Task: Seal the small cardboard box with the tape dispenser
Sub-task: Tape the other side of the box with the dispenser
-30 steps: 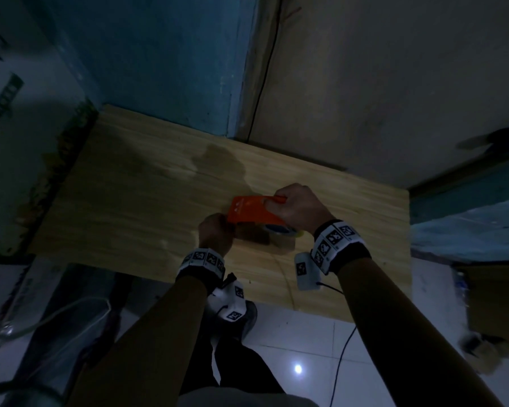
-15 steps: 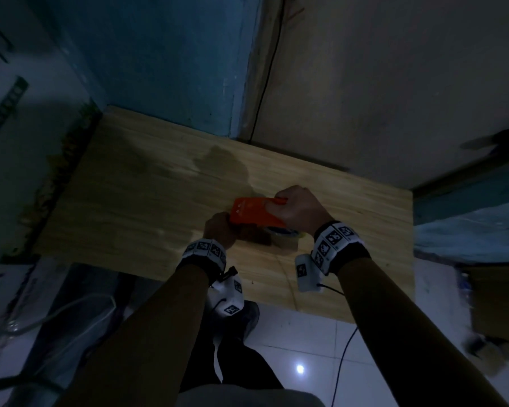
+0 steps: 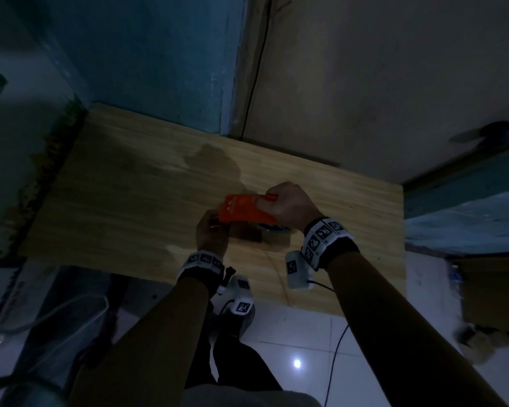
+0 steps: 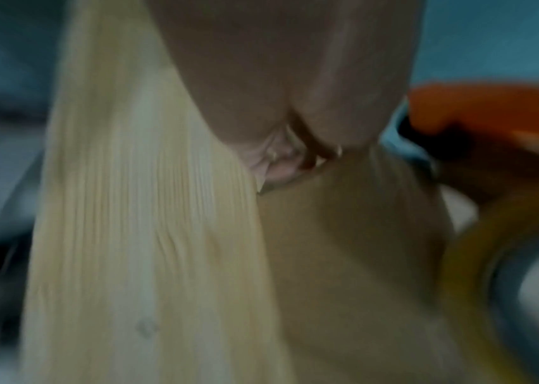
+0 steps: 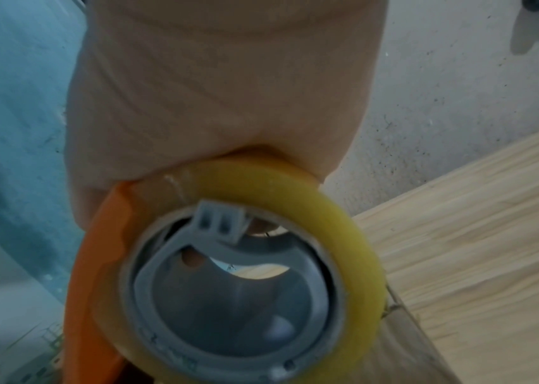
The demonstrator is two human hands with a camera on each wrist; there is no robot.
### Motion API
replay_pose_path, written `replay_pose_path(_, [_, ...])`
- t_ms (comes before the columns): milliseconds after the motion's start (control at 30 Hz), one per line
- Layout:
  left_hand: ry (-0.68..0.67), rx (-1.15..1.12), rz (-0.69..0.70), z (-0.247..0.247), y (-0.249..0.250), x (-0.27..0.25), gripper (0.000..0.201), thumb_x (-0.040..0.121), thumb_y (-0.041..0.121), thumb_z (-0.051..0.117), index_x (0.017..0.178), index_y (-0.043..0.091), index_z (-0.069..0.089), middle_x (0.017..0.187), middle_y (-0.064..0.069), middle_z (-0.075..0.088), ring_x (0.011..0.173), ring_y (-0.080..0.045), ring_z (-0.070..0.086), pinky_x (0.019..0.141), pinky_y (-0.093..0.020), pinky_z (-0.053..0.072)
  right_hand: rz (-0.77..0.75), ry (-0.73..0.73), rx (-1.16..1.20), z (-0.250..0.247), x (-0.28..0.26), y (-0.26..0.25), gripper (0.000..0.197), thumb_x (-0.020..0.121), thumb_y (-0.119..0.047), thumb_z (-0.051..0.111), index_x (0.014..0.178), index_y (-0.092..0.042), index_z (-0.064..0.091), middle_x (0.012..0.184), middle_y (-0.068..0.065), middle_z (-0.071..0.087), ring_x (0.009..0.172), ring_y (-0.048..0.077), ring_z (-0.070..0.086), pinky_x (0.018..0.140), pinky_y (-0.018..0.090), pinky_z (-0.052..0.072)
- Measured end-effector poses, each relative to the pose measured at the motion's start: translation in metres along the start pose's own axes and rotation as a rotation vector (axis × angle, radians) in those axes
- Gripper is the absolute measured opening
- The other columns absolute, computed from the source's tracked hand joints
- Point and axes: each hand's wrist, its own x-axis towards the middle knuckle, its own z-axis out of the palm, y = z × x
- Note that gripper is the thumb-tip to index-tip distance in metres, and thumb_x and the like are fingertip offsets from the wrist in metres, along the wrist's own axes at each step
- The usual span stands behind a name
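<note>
The small cardboard box [image 3: 249,237] lies on the wooden table [image 3: 130,186], mostly hidden under the orange tape dispenser [image 3: 243,211]. My right hand [image 3: 291,205] grips the dispenser's handle and holds it over the box, with the yellowish tape roll [image 5: 347,223] on its grey hub [image 5: 228,283] just below my palm. My left hand [image 3: 210,233] holds the box's left end, and its fingertips [image 4: 281,161] curl against the box's far edge [image 4: 343,259]. In the left wrist view the dispenser [image 4: 491,109] sits just right of those fingers.
The table stands against a blue wall [image 3: 159,54] and a grey wall [image 3: 394,69]. A dark cable [image 3: 256,63] runs down the wall's corner. White floor tiles [image 3: 300,333] lie below the table's near edge. A brown box [image 3: 494,292] stands on the floor at right.
The dispenser has edged slightly left over the box toward my left hand. Both hands keep their grips.
</note>
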Motion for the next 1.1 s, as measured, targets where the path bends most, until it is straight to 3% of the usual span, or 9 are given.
replay_pose_path(100, [0.000,-0.049,0.059,0.000,0.000,-0.008,0.008,0.090,0.006,0.061,0.094,0.007,0.067,0.085,-0.008,0.064,0.078,-0.022,0.058,0.074,-0.031,0.042,-0.012,0.009,0.000,-0.001,-0.001,-0.001,0.040,0.088,-0.055,0.054,0.059,-0.028,0.050,0.062,-0.008,0.056,0.061,0.011,0.056,0.057,0.026,0.041])
replay_pose_path(333, [0.029,0.049,0.089,-0.003,-0.008,-0.010,0.016,0.091,0.030,0.060,0.089,0.020,0.072,0.082,-0.009,0.071,0.076,-0.029,0.065,0.070,-0.043,0.054,-0.009,0.007,0.023,-0.001,-0.003,-0.002,0.049,0.085,-0.056,0.054,0.068,-0.011,0.064,0.064,0.003,0.067,0.061,0.018,0.064,0.056,0.031,0.051])
replay_pose_path(400, [0.002,0.071,0.110,-0.003,-0.018,-0.010,0.028,0.093,0.037,0.054,0.097,0.017,0.073,0.084,-0.014,0.071,0.076,-0.032,0.065,0.068,-0.044,0.053,-0.009,0.009,0.024,-0.001,-0.002,-0.002,0.047,0.084,-0.057,0.054,0.069,-0.013,0.066,0.065,0.002,0.068,0.062,0.018,0.066,0.060,0.033,0.054])
replay_pose_path(500, [-0.098,0.096,0.076,-0.005,-0.028,-0.013,0.036,0.096,0.037,0.043,0.120,0.020,0.064,0.114,-0.010,0.067,0.102,-0.034,0.062,0.087,-0.050,0.053,-0.010,0.008,0.011,0.001,-0.001,0.001,0.040,0.083,-0.058,0.053,0.068,-0.021,0.061,0.066,-0.005,0.064,0.066,0.018,0.065,0.061,0.029,0.052])
replay_pose_path(633, [-0.231,0.257,0.051,-0.007,-0.028,-0.013,0.043,0.099,0.004,0.041,0.141,0.013,0.042,0.131,-0.004,0.047,0.119,-0.021,0.049,0.080,-0.021,0.044,-0.006,0.016,0.005,0.003,0.001,0.002,0.046,0.078,-0.065,0.049,0.077,-0.021,0.060,0.073,-0.006,0.061,0.074,0.016,0.062,0.063,0.025,0.044])
replay_pose_path(733, [-0.269,0.278,0.169,-0.005,-0.025,-0.017,0.042,0.098,0.025,0.044,0.139,0.016,0.043,0.125,0.002,0.046,0.117,-0.022,0.048,0.095,-0.037,0.043,-0.012,0.023,-0.012,0.002,0.000,0.001,0.042,0.085,-0.058,0.052,0.070,-0.020,0.059,0.065,-0.009,0.058,0.068,0.017,0.061,0.059,0.025,0.041])
replay_pose_path(900, [-0.253,0.374,0.406,-0.003,-0.033,-0.005,0.055,0.074,0.067,0.063,0.114,0.031,0.057,0.107,0.009,0.065,0.099,-0.006,0.064,0.085,-0.033,0.054,-0.021,0.025,0.017,0.000,-0.003,0.001,0.041,0.088,-0.053,0.054,0.064,-0.021,0.059,0.062,-0.005,0.062,0.060,0.012,0.061,0.053,0.022,0.041])
replay_pose_path(967, [-0.254,0.368,0.393,0.000,-0.038,0.001,0.047,0.076,0.064,0.063,0.110,0.031,0.058,0.102,0.010,0.066,0.097,-0.002,0.064,0.084,-0.033,0.055,-0.020,0.028,0.008,0.000,-0.003,0.002,0.041,0.088,-0.054,0.054,0.063,-0.021,0.057,0.062,-0.005,0.060,0.060,0.013,0.060,0.054,0.023,0.039])
replay_pose_path(1100, [-0.225,0.292,0.374,0.007,-0.022,-0.017,0.019,0.094,0.026,0.058,0.112,0.025,0.053,0.091,0.024,0.057,0.081,0.019,0.057,0.074,-0.015,0.049,0.001,0.014,0.004,0.001,-0.002,0.003,0.042,0.083,-0.062,0.052,0.070,-0.021,0.054,0.070,-0.007,0.056,0.066,0.014,0.055,0.054,0.019,0.034])
